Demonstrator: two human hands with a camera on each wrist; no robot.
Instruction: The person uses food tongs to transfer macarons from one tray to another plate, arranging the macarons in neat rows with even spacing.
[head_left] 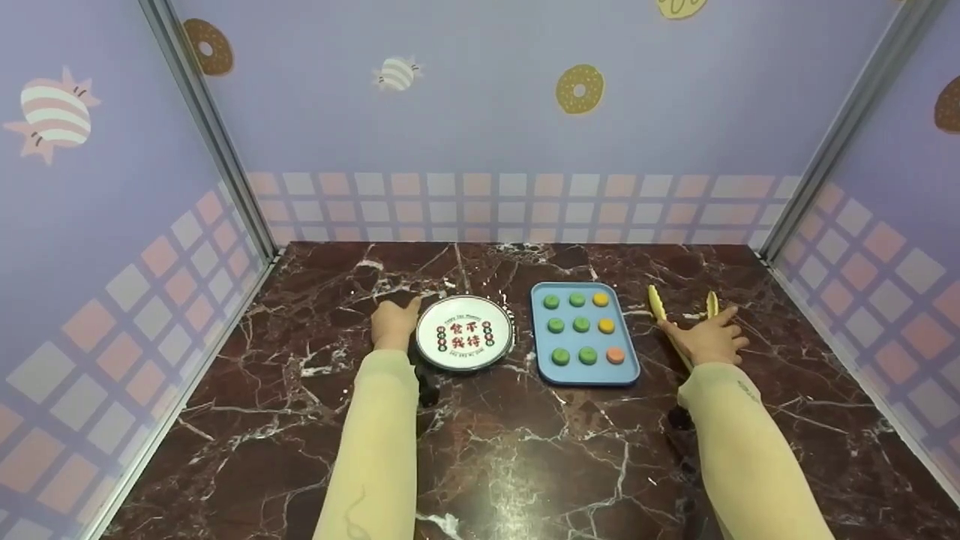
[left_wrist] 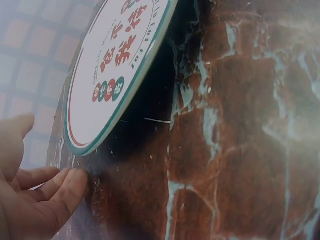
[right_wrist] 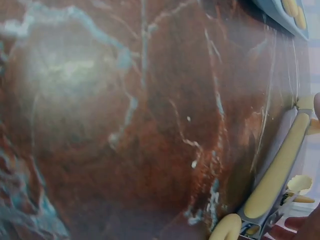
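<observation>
My left hand (head_left: pixel 394 324) is at the left side of a round white plate (head_left: pixel 465 306) with red printed characters and a dark rim. In the left wrist view, the loosely bent fingers (left_wrist: pixel 70 192) lie just below the plate's edge, apart from it. Yellow-tipped tongs (head_left: pixel 657 304) lie spread on the table at right, under my right hand (head_left: pixel 711 341). Its fingers are fanned out over them, not closed. The right wrist view shows the pale yellow grip of the tongs (right_wrist: pixel 280 167) on a metal arm, with fingers (right_wrist: pixel 295 223) at the frame's edge beside it.
Between the hands sits a blue tray (head_left: pixel 587 380) with rows of small round pieces: several green (head_left: pixel 556 325), two yellow (head_left: pixel 606 325) and one orange (head_left: pixel 615 355). Patterned panels (head_left: pixel 487 135) enclose the dark marbled table (head_left: pixel 525 465) at the back and both sides.
</observation>
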